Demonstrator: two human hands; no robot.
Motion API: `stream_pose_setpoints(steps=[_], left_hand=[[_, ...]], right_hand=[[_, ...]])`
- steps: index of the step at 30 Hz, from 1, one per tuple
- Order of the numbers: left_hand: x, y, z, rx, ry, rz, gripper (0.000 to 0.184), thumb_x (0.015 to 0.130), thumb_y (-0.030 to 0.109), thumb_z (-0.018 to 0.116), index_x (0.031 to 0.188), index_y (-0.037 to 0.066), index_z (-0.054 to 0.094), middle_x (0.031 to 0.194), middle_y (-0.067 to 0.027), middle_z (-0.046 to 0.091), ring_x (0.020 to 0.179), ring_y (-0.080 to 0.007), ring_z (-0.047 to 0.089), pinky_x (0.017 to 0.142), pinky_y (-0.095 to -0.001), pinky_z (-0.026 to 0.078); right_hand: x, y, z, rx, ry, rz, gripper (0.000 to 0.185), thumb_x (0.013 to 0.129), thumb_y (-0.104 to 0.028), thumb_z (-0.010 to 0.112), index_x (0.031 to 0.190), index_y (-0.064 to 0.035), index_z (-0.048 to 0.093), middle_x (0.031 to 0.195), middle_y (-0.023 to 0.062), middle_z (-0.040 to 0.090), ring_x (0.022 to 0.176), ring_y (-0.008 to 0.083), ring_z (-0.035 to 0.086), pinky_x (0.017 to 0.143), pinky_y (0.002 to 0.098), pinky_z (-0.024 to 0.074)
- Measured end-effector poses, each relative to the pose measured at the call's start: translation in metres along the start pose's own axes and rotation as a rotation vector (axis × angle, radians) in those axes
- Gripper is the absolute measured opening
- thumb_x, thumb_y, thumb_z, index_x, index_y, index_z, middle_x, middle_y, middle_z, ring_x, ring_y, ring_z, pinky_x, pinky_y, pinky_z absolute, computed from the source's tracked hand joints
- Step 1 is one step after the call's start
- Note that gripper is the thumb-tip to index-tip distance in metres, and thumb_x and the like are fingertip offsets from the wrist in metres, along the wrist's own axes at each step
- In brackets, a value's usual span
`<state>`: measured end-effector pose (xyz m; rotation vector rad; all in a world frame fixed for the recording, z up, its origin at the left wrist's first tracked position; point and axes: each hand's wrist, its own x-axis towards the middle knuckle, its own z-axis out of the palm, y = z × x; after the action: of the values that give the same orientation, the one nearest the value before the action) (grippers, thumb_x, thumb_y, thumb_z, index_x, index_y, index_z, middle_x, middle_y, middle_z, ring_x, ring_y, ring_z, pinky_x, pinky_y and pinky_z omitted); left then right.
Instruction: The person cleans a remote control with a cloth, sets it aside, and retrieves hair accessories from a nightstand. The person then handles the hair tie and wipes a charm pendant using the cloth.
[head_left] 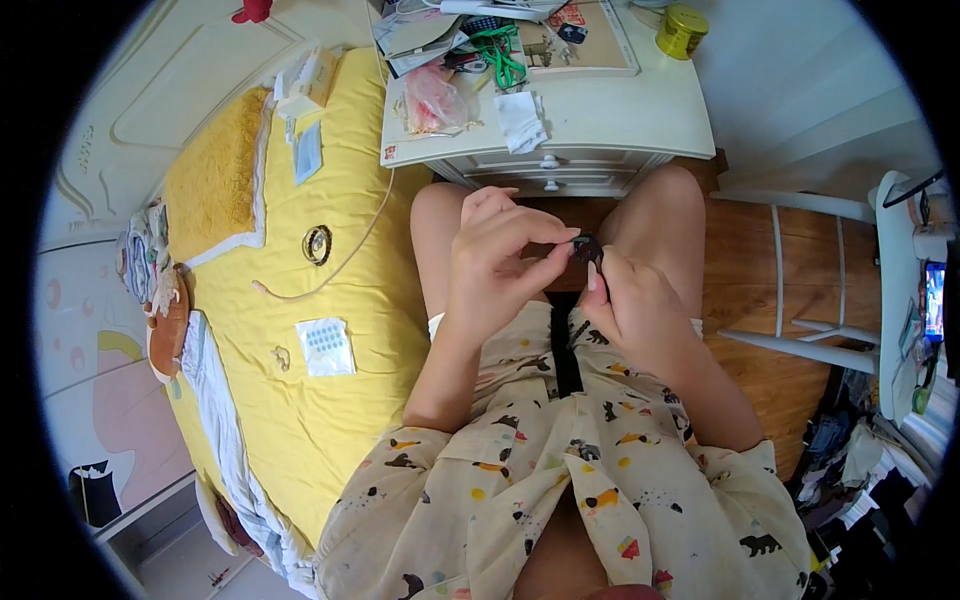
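My left hand [500, 250] is raised over my lap, with thumb and forefinger pinched at one end of a small black curved item [583, 246]. On its other side, the item is gripped between the thumb and fingers of my right hand [632, 295]. Its exact kind is too small and too covered to make out. Just below hangs a black strap [565, 350], lying over the patterned clothing [500, 400] on my lap.
Left is a bed with a yellow cover [390, 330], bearing a dark ring-shaped bracelet [317, 245], a blue-dotted packet [325, 347], a cord [345, 275] and a tissue box [307, 82]. Ahead stands a cluttered white cabinet [610, 110]. White furniture legs [800, 345] stand right.
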<state>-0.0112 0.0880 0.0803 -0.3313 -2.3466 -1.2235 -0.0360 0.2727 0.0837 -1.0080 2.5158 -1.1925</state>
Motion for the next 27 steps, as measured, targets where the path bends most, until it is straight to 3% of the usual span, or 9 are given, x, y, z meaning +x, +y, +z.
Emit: stream_pose_setpoints(steps=[2, 4, 11, 14, 18, 23, 26, 27], left_hand=[[-0.001, 0.0, 0.002, 0.027, 0.017, 0.025, 0.016, 0.068, 0.009, 0.075, 0.082, 0.012, 0.069, 0.076, 0.0015, 0.066, 0.068, -0.0153, 0.052, 0.086, -0.0347, 0.036], [-0.003, 0.002, 0.005, 0.076, 0.027, 0.047, 0.016, 0.069, 0.01, 0.075, 0.083, 0.012, 0.069, 0.075, 0.0026, 0.065, 0.068, -0.0149, 0.051, 0.087, -0.0358, 0.036], [-0.006, 0.007, 0.011, 0.151, 0.065, 0.08, 0.016, 0.069, 0.009, 0.075, 0.082, 0.014, 0.068, 0.073, 0.0044, 0.064, 0.067, -0.014, 0.051, 0.089, -0.0365, 0.036], [-0.005, 0.01, 0.013, 0.149, 0.066, 0.123, 0.016, 0.068, 0.008, 0.076, 0.08, 0.013, 0.067, 0.074, 0.0036, 0.064, 0.068, -0.0139, 0.052, 0.089, -0.0363, 0.036], [-0.009, 0.008, 0.017, 0.031, 0.041, 0.064, 0.016, 0.068, 0.007, 0.076, 0.079, 0.011, 0.066, 0.076, 0.0028, 0.064, 0.066, -0.0143, 0.05, 0.086, -0.0361, 0.036], [-0.021, -0.003, 0.022, -0.208, 0.111, -0.237, 0.015, 0.07, 0.003, 0.074, 0.081, 0.008, 0.066, 0.072, 0.0004, 0.059, 0.065, -0.0135, 0.047, 0.072, -0.0287, 0.04], [-0.02, -0.004, 0.022, -0.248, 0.156, -0.269, 0.013, 0.071, 0.001, 0.073, 0.081, 0.006, 0.066, 0.071, -0.001, 0.057, 0.066, -0.0127, 0.047, 0.063, -0.0248, 0.039], [-0.02, -0.005, 0.022, -0.25, 0.155, -0.27, 0.013, 0.071, 0.001, 0.073, 0.081, 0.006, 0.066, 0.072, -0.001, 0.057, 0.066, -0.0126, 0.047, 0.062, -0.0246, 0.039]], right_hand=[[0.0, -0.002, -0.001, 0.025, 0.011, 0.07, 0.021, 0.085, -0.014, 0.056, 0.078, 0.0026, 0.046, 0.055, 0.022, 0.052, 0.053, 0.0413, 0.055, 0.05, 0.0487, 0.0429], [0.002, -0.002, -0.004, -0.057, 0.079, 0.008, 0.021, 0.085, -0.014, 0.056, 0.077, 0.0027, 0.046, 0.054, 0.0225, 0.052, 0.052, 0.0418, 0.054, 0.049, 0.0492, 0.0425], [0.0, 0.001, -0.004, -0.023, -0.015, 0.166, 0.014, 0.082, -0.01, 0.052, 0.093, -0.0001, 0.053, 0.069, 0.0249, 0.054, 0.062, 0.0421, 0.053, 0.056, 0.0473, 0.0395], [0.002, 0.002, -0.001, 0.03, 0.118, 0.038, 0.017, 0.086, -0.011, 0.053, 0.078, 0.003, 0.046, 0.057, 0.0232, 0.052, 0.054, 0.042, 0.055, 0.05, 0.0484, 0.042], [0.004, -0.007, -0.016, 0.116, 0.125, 0.075, 0.018, 0.089, -0.014, 0.05, 0.081, 0.0018, 0.047, 0.058, 0.0214, 0.051, 0.052, 0.0382, 0.052, 0.051, 0.0433, 0.0418], [0.001, -0.001, -0.016, 0.642, 0.102, 0.287, 0.027, 0.096, -0.024, 0.043, 0.079, -0.0027, 0.048, 0.053, 0.0094, 0.047, 0.048, 0.0224, 0.046, 0.056, 0.0323, 0.0413], [0.004, 0.029, -0.021, 1.113, 0.004, 0.425, 0.033, 0.097, -0.033, 0.037, 0.077, -0.0085, 0.048, 0.053, 0.0035, 0.041, 0.049, 0.0162, 0.043, 0.058, 0.0324, 0.0405], [0.006, 0.041, -0.022, 1.311, -0.001, 0.352, 0.034, 0.097, -0.036, 0.036, 0.076, -0.0103, 0.045, 0.054, 0.0034, 0.039, 0.05, 0.017, 0.041, 0.063, 0.0345, 0.0409]])
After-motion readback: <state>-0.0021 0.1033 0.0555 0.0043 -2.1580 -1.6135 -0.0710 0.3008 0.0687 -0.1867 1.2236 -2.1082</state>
